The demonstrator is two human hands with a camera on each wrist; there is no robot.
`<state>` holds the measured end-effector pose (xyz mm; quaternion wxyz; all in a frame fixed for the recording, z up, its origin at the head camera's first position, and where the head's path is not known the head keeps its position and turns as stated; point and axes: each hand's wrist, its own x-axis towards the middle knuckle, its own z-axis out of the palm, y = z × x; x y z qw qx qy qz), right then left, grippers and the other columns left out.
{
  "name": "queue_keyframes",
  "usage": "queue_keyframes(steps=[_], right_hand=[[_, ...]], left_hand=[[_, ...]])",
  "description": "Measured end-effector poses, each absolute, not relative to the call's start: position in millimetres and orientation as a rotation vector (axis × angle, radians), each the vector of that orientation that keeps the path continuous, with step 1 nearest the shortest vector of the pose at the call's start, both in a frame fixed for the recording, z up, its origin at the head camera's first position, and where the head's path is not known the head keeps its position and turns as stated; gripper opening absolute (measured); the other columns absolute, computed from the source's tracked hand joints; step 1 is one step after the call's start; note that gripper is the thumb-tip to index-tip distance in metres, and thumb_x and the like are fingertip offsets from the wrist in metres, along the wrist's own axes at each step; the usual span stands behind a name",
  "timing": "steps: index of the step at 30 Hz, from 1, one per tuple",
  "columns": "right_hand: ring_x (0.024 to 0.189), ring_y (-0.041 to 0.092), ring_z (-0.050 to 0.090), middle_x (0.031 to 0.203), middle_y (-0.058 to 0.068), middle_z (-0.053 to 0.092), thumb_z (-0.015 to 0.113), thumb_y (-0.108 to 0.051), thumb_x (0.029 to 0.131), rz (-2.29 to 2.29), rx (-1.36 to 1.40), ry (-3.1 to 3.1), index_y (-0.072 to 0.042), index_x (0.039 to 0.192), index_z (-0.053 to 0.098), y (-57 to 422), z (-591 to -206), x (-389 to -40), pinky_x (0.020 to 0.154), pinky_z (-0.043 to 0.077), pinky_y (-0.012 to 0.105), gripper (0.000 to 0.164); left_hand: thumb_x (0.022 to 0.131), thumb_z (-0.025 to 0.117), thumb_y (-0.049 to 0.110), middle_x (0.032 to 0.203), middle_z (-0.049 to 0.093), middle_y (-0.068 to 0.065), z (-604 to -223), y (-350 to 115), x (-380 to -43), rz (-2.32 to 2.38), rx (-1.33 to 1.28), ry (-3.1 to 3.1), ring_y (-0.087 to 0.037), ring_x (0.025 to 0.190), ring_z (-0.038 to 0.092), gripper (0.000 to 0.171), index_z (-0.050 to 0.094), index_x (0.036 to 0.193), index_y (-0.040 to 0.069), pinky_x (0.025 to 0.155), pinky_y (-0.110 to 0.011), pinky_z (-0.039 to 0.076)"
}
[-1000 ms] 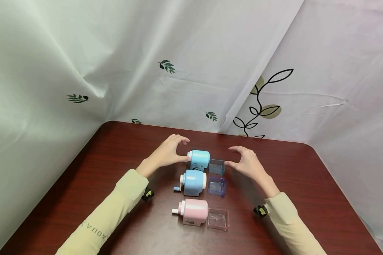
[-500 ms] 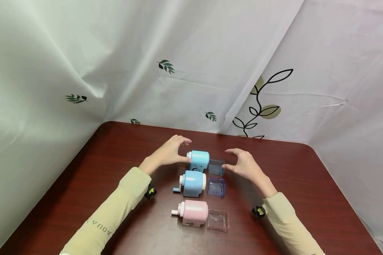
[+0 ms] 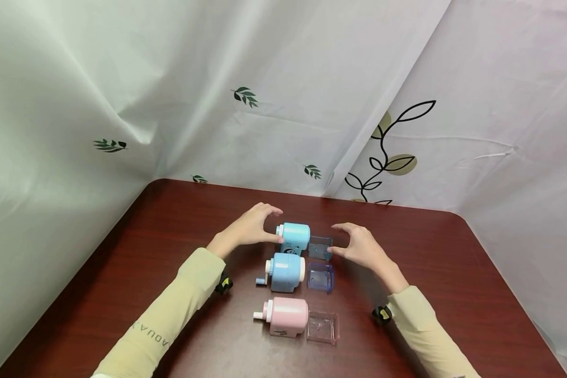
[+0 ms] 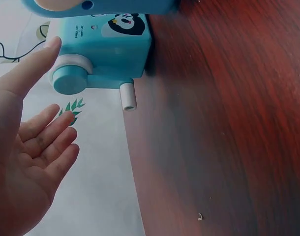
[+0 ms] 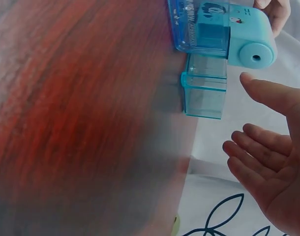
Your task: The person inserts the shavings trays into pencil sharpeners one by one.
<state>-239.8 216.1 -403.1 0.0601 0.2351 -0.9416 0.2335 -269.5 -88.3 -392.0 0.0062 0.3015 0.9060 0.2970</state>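
White sheeting [image 3: 184,105] with leaf prints hangs behind a dark red table [image 3: 434,273]. Three sharpeners stand on the table in a row: turquoise sharpener [image 3: 296,235] farthest from the person, blue sharpener [image 3: 285,272] in the middle, pink sharpener [image 3: 288,314] nearest. To the right of each lies a clear tray: teal tray [image 3: 320,248], indigo tray [image 3: 320,277] and pink tray [image 3: 323,326], in the same order.

Left hand [image 3: 252,227]: thumb and fingers spread wide, grasping nothing; thumb tip at the crank side of the turquoise sharpener, contact cannot be determined. Right hand [image 3: 363,247]: likewise spread wide and unloaded; thumb near the teal tray, with a gap visible in the right wrist view.
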Motion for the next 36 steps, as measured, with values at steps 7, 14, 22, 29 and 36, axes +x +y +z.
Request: queue_keyframes(steps=[7,14,22,29,36], right_hand=[[0.108,0.028,0.052,0.117,0.015,0.059,0.074,-0.037,0.072,0.698,0.741,-2.866,-0.003,0.119,0.057,216.9,-409.5,-240.2,0.088,0.044,0.047,0.061],[0.107,0.027,0.053,0.117,0.015,0.059,0.073,-0.040,0.073,0.688,0.741,-2.877,-0.003,0.118,0.057,217.3,-412.5,-239.3,0.086,0.044,0.047,0.060],[0.105,0.027,0.054,0.116,0.014,0.060,0.074,-0.040,0.072,0.692,0.760,-2.880,-0.003,0.117,0.057,216.8,-414.7,-240.7,0.086,0.045,0.046,0.061],[0.106,0.025,0.054,0.116,0.013,0.060,0.074,-0.041,0.071,0.693,0.777,-2.887,-0.003,0.117,0.057,216.1,-416.2,-242.9,0.087,0.044,0.046,0.062],[0.105,0.022,0.054,0.115,0.011,0.060,0.075,-0.038,0.071,0.695,0.790,-2.927,-0.004,0.117,0.057,215.2,-419.1,-244.7,0.086,0.045,0.044,0.060]], left_hand=[[0.070,0.073,0.049,0.123,0.050,-0.006,-396.6,-84.3,-270.0,0.905,0.956,2.789,-0.017,0.111,0.041,0.074,0.047,0.128,0.010,0.093,-0.042,0.040],[0.072,0.072,0.045,0.124,0.051,-0.006,-401.1,-80.9,-269.3,0.901,0.997,2.765,-0.017,0.109,0.042,0.073,0.047,0.129,0.008,0.092,-0.041,0.041],[0.072,0.073,0.045,0.124,0.052,-0.007,-403.7,-78.7,-270.9,0.893,1.009,2.771,-0.018,0.108,0.043,0.073,0.047,0.129,0.008,0.091,-0.041,0.041],[0.071,0.072,0.048,0.126,0.050,-0.006,-405.1,-73.9,-273.1,0.886,1.024,2.759,-0.018,0.111,0.042,0.074,0.046,0.130,0.010,0.093,-0.042,0.040],[0.071,0.073,0.048,0.121,0.052,-0.006,-410.2,-69.5,-275.7,0.881,1.042,2.754,-0.016,0.104,0.044,0.074,0.047,0.129,0.010,0.087,-0.039,0.043]])
